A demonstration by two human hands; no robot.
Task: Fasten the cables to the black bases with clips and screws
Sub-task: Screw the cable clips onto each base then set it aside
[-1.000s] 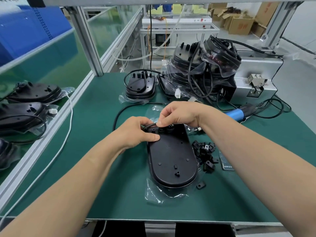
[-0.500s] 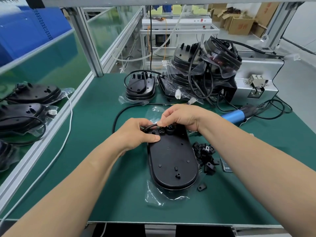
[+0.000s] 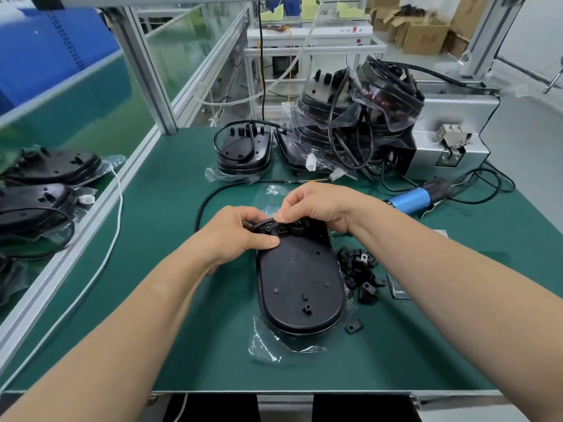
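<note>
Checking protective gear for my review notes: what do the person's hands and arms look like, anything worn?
Both the left hand and right hand are bare: no gloves, and no rings, watch or wrist strap show. The left forearm and right forearm are uncovered to the frame edge, with no sleeve in view.

Oval black base [image 3: 300,287] lies flat, its cable [image 3: 198,214] curving off the far end, clips [image 3: 356,269] heaped beside

Base: oval black plastic base [image 3: 300,287], flat on green bench mat [image 3: 170,208].
Left hand [image 3: 240,236]: grips the base's far-left edge, thumb on top.
Right hand [image 3: 316,208]: pinches thin black cable [image 3: 200,207] at the base's far end.
Clips: small black plastic clips [image 3: 356,269], heaped just right of the base.
</note>
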